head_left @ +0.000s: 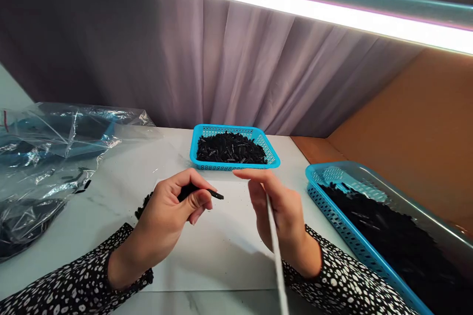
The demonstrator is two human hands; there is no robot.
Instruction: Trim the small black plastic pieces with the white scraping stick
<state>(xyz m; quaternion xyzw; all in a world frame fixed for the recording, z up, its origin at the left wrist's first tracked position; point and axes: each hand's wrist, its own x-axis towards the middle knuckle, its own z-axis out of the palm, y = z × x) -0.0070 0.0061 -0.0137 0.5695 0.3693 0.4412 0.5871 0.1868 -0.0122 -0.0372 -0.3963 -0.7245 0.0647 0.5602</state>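
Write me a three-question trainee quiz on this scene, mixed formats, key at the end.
1. True or false: the left hand is empty.
2. Which hand holds the thin pale rod? A) left B) right C) both
3. Fill in the colour: the blue basket straight ahead, beyond the hands, holds a heap of small ____ pieces.

Key:
1. False; it pinches a black piece.
2. B, the right hand.
3. Black.
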